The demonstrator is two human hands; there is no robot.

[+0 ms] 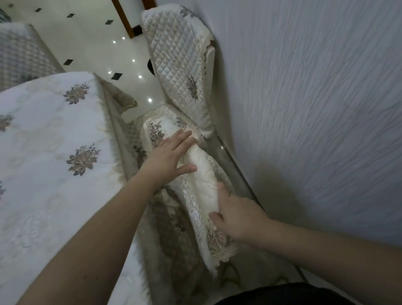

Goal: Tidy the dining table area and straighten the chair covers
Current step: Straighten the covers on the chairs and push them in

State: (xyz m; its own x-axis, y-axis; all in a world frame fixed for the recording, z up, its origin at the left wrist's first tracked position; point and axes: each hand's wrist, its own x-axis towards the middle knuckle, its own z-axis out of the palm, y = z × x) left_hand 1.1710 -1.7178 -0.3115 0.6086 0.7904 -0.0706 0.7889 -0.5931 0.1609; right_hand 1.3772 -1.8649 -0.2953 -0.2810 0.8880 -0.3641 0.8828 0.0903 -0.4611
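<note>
A cream quilted chair cover [203, 195] with grey flower embroidery sits over the backrest of the near chair, between the table and the wall. My left hand [168, 158] lies flat on its far end, fingers stretched and together. My right hand [238, 215] grips the near end of the same cover, thumb on the inner face and fingers wrapped over the wall side. The chair's seat lies under the cover and is mostly hidden.
The dining table [34, 160] with its embroidered white cloth fills the left. A second covered chair [177, 57] stands further along the textured wall [333, 102]. A third covered chair [0, 58] stands beyond the table. Glossy tiled floor [93, 36] runs between them.
</note>
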